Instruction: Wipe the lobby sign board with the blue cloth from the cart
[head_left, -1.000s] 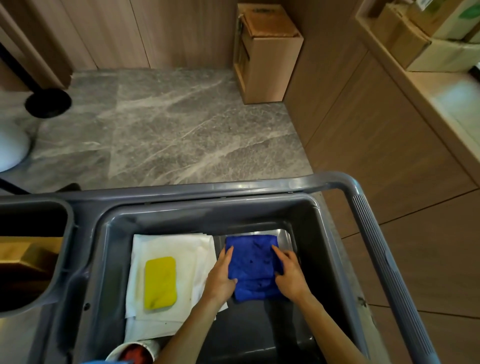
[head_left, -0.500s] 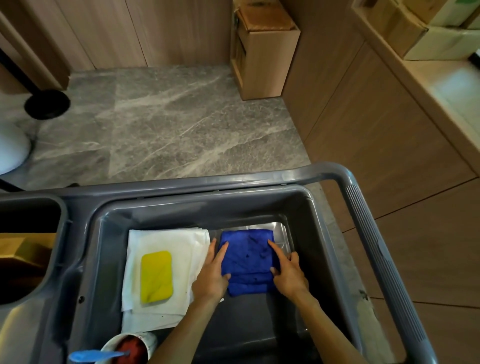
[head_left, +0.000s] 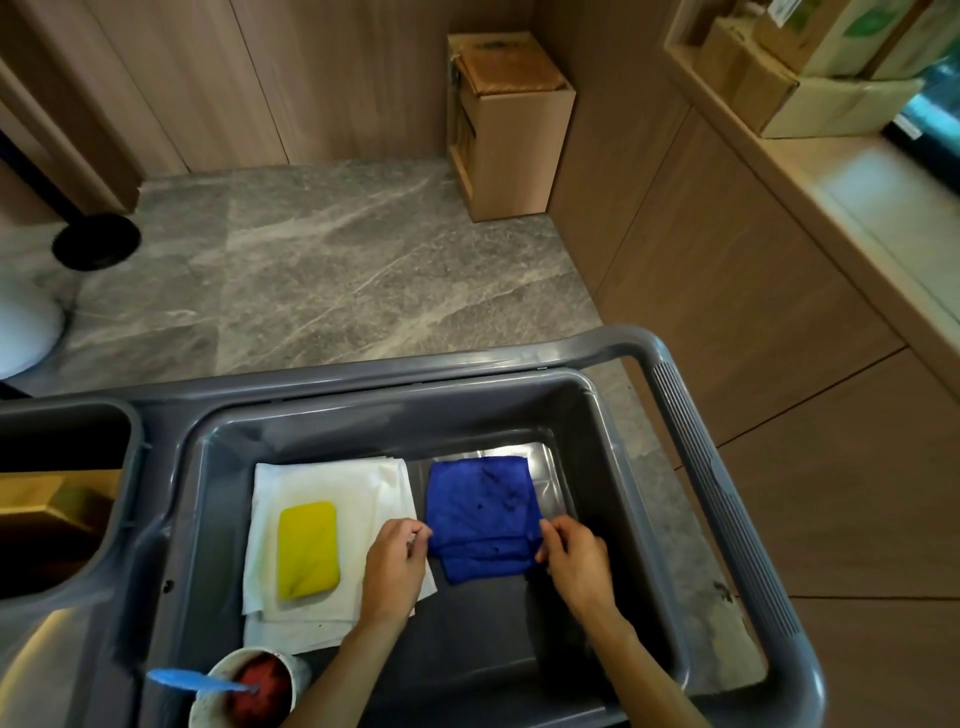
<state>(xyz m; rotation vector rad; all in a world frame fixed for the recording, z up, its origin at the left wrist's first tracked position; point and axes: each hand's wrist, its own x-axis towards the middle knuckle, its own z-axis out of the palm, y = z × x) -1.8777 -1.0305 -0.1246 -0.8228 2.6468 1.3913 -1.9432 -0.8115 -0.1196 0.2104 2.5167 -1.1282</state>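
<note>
From the head view, you are looking down into the deep grey plastic tub of the cart (head_left: 613, 467), with its ribbed grey handle (head_left: 727, 493) running along the right side. The folded blue microfibre cloth (head_left: 480, 514) lies flat on the tub floor, right of centre, partly over a shiny metal tray (head_left: 550, 467). Your left hand (head_left: 395, 566) sits at the cloth's left edge with its fingers (head_left: 418, 532) curled and pinching that edge; your right hand (head_left: 576, 561) does the same at the right edge, its fingers (head_left: 550, 527) pinched on the fabric. The cloth rests on the tub floor between your two hands.

Just left of the cloth lies a stack of folded white cloths (head_left: 363, 483), and a yellow rectangular sponge (head_left: 307, 551) lies on top of it. Your left wrist crosses the near right corner of that stack. At the near left corner of the tub stands a white round cup holding something red (head_left: 260, 686), with a light blue plastic handle (head_left: 187, 679) sticking out to the left. Beyond the cart is grey marble floor (head_left: 337, 270), and a brown cardboard box (head_left: 511, 124) stands against the wood-panelled wall.
</note>
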